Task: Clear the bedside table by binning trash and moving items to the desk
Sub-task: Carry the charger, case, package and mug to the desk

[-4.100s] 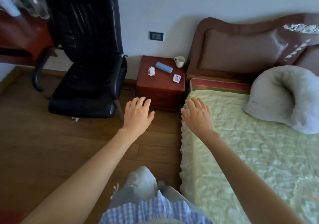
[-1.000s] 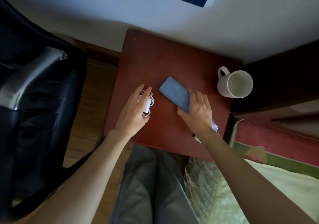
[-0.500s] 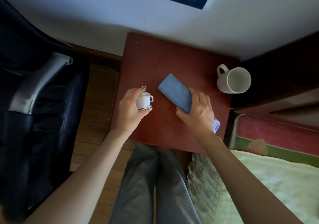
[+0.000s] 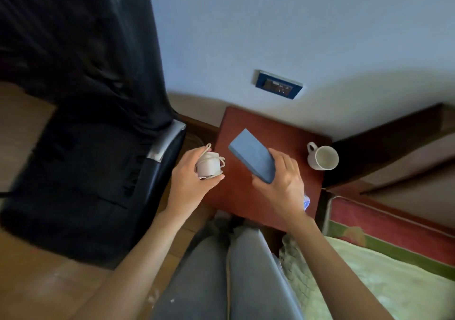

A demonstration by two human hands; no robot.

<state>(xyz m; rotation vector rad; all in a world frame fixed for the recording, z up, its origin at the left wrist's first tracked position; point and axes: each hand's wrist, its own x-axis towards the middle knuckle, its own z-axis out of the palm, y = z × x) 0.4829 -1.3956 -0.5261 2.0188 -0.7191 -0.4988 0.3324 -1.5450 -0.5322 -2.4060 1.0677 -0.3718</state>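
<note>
The red-brown bedside table (image 4: 280, 132) stands against the wall between the chair and the bed. My left hand (image 4: 189, 181) grips a white charger with its cable wound around it (image 4: 208, 165), lifted beside the table's left edge. My right hand (image 4: 283, 184) holds a flat blue case (image 4: 251, 157) by its near end, raised above the tabletop. A white mug (image 4: 322, 158) stands upright at the table's right side. A small bluish packet (image 4: 306, 201) peeks out from under my right wrist, mostly hidden.
A black office chair (image 4: 98, 159) with a silver armrest stands close on the left. The bed (image 4: 394, 282) with a pale green cover and dark headboard lies on the right. A blue wall socket (image 4: 278, 84) sits above the table. My legs are below.
Both hands closed on their items and lifted them off the table. The view has tilted up and back, showing more wall and chair. The mug stayed put.
</note>
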